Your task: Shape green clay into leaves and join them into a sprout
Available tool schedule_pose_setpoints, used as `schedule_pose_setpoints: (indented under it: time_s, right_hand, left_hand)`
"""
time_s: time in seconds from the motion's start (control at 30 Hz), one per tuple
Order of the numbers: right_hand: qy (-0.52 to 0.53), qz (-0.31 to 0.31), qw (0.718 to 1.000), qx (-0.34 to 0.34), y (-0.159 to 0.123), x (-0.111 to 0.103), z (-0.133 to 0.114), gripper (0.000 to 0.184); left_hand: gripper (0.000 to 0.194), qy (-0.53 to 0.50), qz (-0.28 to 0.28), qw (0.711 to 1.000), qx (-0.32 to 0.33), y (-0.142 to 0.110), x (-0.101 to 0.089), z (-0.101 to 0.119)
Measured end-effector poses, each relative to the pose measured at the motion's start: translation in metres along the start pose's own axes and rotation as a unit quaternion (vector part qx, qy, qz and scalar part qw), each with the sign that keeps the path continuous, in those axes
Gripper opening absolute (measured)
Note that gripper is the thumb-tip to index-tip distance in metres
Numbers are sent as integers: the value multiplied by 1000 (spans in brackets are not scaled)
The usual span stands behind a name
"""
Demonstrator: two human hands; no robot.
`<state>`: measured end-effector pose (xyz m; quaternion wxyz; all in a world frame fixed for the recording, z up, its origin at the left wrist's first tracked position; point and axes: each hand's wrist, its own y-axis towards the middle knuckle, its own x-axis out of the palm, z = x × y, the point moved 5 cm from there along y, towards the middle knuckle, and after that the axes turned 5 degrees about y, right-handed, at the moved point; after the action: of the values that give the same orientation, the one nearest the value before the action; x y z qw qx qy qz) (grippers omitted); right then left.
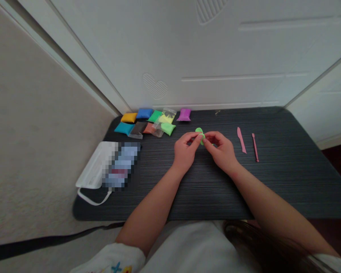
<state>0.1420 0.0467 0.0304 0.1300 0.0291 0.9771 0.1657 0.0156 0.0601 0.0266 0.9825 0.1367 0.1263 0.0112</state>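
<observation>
Light green modelling clay (pixel 199 131) is pinched between the fingertips of both hands, above the middle of the dark table. My left hand (pixel 186 151) grips it from the left with thumb and forefinger. From the right, my right hand (pixel 222 149) closes its thumb and fingers on the same clay. One rounded piece of it sticks up past the fingertips; the rest is partly covered by them. To the right of my right hand lie a pink plastic clay knife (pixel 241 140) and a thin pink modelling stick (pixel 255 147).
Several coloured clay packets, including a blue packet (pixel 144 113) and a purple packet (pixel 184 114), lie along the back left of the table (pixel 295 182). A white power bank (pixel 95 167), a blurred-out phone (pixel 123 165) and a white cable (pixel 92 202) are at left. A white panel (pixel 230 57) stands behind.
</observation>
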Motion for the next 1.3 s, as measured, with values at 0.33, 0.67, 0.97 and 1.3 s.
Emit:
schedule_pose_setpoints:
  time_s: [0.33, 0.67, 0.97, 1.3]
  right_hand:
    - [-5, 15, 1000, -2, 0, -2, -1, 16]
    - [16, 43, 999, 14, 1, -3, 5, 18]
    - [-15, 37, 999, -13, -2, -2, -1, 17]
    - [-27, 39, 999, -24, -1, -4, -3, 16]
  left_hand:
    - [21, 9, 18, 1000, 1, 1, -2, -1]
    - [26, -12, -8, 1000, -9, 0, 3, -6]
    - [23, 18, 19, 1000, -12, 0, 0, -8]
    - [21, 0, 9, 1000, -6, 1, 0, -5]
